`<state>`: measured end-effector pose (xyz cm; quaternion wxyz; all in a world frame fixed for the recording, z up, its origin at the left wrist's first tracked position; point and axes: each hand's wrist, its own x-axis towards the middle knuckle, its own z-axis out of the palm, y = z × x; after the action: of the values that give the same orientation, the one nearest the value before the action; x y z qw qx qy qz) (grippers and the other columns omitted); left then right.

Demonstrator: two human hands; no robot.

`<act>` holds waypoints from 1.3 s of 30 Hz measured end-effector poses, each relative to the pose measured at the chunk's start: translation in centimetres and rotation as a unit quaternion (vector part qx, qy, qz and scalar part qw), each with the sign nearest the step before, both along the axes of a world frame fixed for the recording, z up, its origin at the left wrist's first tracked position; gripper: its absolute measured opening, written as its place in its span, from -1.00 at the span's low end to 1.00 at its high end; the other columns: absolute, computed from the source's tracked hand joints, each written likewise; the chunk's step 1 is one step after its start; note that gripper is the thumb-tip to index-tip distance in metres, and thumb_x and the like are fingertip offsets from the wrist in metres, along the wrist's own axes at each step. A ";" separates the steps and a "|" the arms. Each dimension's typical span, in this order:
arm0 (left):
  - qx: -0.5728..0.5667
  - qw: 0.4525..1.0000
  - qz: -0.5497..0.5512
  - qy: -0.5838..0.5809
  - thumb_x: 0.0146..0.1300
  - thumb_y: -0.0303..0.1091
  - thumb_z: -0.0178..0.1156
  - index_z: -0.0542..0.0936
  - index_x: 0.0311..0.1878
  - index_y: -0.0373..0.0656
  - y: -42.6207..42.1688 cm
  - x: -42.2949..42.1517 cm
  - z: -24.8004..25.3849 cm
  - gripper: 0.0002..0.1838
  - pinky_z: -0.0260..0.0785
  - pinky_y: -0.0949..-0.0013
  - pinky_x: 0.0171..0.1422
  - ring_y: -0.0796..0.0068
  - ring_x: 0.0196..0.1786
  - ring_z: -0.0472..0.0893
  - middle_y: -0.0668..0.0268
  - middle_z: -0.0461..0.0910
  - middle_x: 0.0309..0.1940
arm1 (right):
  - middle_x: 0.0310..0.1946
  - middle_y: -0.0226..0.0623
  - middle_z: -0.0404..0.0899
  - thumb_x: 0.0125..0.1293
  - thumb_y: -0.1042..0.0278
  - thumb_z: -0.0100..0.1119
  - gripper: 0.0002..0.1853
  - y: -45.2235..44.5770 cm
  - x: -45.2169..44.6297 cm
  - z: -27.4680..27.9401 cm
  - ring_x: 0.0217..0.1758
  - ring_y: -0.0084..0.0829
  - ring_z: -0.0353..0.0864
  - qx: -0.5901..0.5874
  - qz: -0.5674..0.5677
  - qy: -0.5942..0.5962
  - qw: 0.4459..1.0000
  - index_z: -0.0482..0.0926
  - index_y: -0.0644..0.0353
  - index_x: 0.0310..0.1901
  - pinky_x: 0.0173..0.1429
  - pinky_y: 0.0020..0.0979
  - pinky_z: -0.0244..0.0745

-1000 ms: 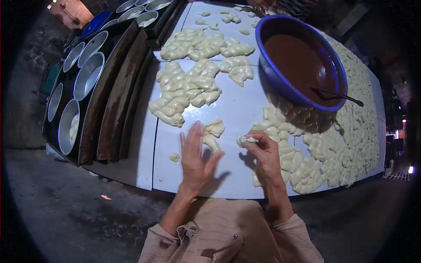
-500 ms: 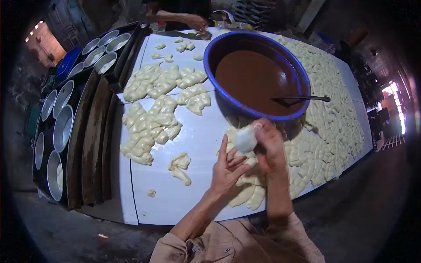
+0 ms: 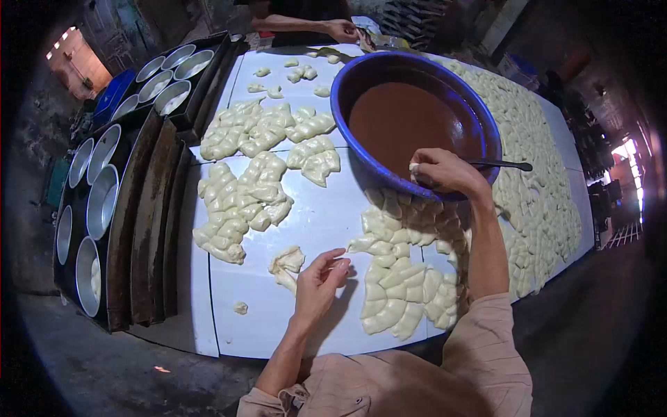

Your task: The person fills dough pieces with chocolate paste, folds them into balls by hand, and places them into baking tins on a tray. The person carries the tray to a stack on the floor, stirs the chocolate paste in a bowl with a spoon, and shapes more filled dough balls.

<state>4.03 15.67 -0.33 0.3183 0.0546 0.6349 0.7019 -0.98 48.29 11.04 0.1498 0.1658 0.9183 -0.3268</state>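
Over the near side of the blue bowl (image 3: 345,132), which holds brown liquid (image 3: 396,121), is my right hand (image 3: 448,171). Its fingers are closed round a piece of white dough (image 3: 415,170), mostly hidden by the hand. My left hand (image 3: 321,281) is low over the white table, thumb and forefinger pinched at the stretched tip of a dough sheet (image 3: 392,281). That sheet is pale, glossy and divided into many soft lumps. A torn dough scrap (image 3: 286,264) lies just left of my left hand. Beside my right hand, a dark-handled utensil (image 3: 511,165) rests across the bowl's rim.
More dough sheets (image 3: 243,201) lie on the white table (image 3: 313,215), and dough pieces cover its right side. Round metal pans (image 3: 102,201) stand in dark trays along the left edge. Across the table is another person's hand (image 3: 342,30).
My right hand has moved up from the dough to over the bowl. My left hand has shifted left and down, apart from the right. The other person's hand has moved right.
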 end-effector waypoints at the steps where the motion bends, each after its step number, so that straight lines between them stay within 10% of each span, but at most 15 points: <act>1: 0.003 1.000 -0.005 0.007 0.43 -0.30 0.20 0.53 0.23 -0.26 0.3 0.0 -0.1 -0.62 0.54 0.50 -0.07 0.55 -0.07 0.67 0.20 0.69 -0.08 | -0.28 -0.15 0.68 0.27 0.15 0.10 -0.63 -0.2 0.2 -0.2 -0.21 -0.30 0.64 0.018 0.016 0.032 0.999 0.62 0.32 -0.12 -0.03 -0.26 0.48; 3: 0.016 1.000 -0.013 0.021 0.44 -0.29 0.20 0.54 0.22 -0.27 1.4 -0.1 -0.3 -0.62 0.54 0.50 -0.08 0.56 -0.08 0.67 0.20 0.69 -0.08 | -0.31 -0.18 0.66 0.27 0.14 0.10 -0.62 -0.8 0.8 0.1 -0.26 -0.35 0.62 0.060 0.052 0.097 0.992 0.61 0.34 -0.13 -0.07 -0.27 0.48; 8: 0.066 0.995 -0.081 -0.003 0.45 -0.26 0.18 0.52 0.20 -0.33 5.0 -1.1 2.5 -0.60 0.51 0.44 0.02 0.45 -0.07 0.67 0.21 0.67 -0.03 | -0.34 -0.37 0.61 0.42 0.33 0.13 -0.87 -2.7 3.1 0.8 -0.30 -0.61 0.64 -0.426 -0.173 0.219 0.861 0.53 0.18 -0.14 -0.26 -0.59 0.56; 13: 0.293 0.932 -0.068 -0.201 0.54 -0.06 -0.04 0.46 0.27 -0.29 8.1 -1.6 4.1 -0.50 0.51 0.40 0.11 0.40 0.23 0.53 0.19 0.47 0.28 | -0.35 -0.35 0.60 0.43 0.32 0.13 -0.86 -8.8 5.2 -1.9 -0.41 -0.59 0.64 -0.554 -0.261 0.274 0.742 0.49 0.19 -0.12 -0.40 -0.61 0.55; 16: 0.292 0.928 -0.047 -0.229 0.52 -0.05 0.00 0.50 0.22 -0.21 6.8 -1.8 3.8 -0.56 0.52 0.41 0.14 0.51 0.11 0.60 0.31 0.60 0.08 | -0.31 -0.43 0.59 0.44 0.34 0.11 -0.88 -12.2 6.7 -3.2 -0.36 -0.65 0.61 -0.570 -0.276 0.263 0.728 0.49 0.16 -0.10 -0.35 -0.63 0.54; 21: 0.206 0.957 0.099 -0.179 0.42 -0.26 0.21 0.54 0.11 -0.32 3.6 -2.4 1.5 -0.65 0.60 0.40 0.05 0.50 -0.11 0.69 0.26 0.66 -0.08 | 0.02 -0.32 0.55 0.27 0.53 0.20 -0.62 -14.7 9.0 -5.5 0.09 -0.46 0.55 -0.444 -0.158 0.271 0.840 0.47 0.28 0.13 0.23 -0.40 0.46; 26: 0.118 0.980 0.148 -0.060 0.34 -0.33 0.32 0.66 0.03 -0.32 2.2 -1.6 0.9 -0.71 0.54 0.49 -0.03 0.55 -0.18 0.67 0.27 0.69 -0.23 | -0.02 -0.24 0.56 0.21 0.64 0.28 -0.63 -19.3 8.6 -7.3 0.07 -0.44 0.54 -0.105 -0.108 0.415 0.897 0.59 0.32 0.09 0.08 -0.48 0.50; 31: 0.084 0.974 0.184 0.100 0.26 -0.34 0.39 0.67 0.04 -0.29 1.7 -2.0 1.4 -0.66 0.52 0.53 -0.07 0.56 -0.19 0.66 0.32 0.70 -0.21 | -0.15 -0.27 0.63 0.27 0.52 0.28 -0.83 -20.1 8.1 -9.7 -0.14 -0.46 0.59 -0.153 -0.140 0.391 0.897 0.70 0.27 -0.10 -0.08 -0.43 0.48; 34: 0.096 0.992 0.076 -0.037 0.27 -0.29 0.38 0.65 0.08 -0.23 0.2 -3.5 3.5 -0.64 0.56 0.49 -0.11 0.55 -0.19 0.67 0.31 0.71 -0.20 | -0.28 -0.39 0.63 0.32 0.46 0.25 -0.85 -20.2 7.9 -9.4 -0.17 -0.59 0.51 -0.332 -0.188 0.321 0.867 0.70 0.30 -0.14 -0.11 -0.53 0.38; 39: 0.043 0.995 0.009 -0.089 0.31 -0.24 0.34 0.65 0.07 -0.20 -2.1 -5.6 4.1 -0.66 0.56 0.52 -0.24 0.59 -0.21 0.67 0.34 0.70 -0.22 | 0.00 -0.35 0.55 0.36 0.37 0.22 -0.57 -19.6 9.7 -7.5 -0.11 -0.61 0.48 -0.438 -0.068 0.224 0.868 0.55 0.22 0.25 -0.03 -0.55 0.38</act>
<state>-1.53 13.55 3.76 0.3646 0.0004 0.5739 0.7333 8.74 28.67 3.52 -0.0252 0.0679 0.6758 -0.7336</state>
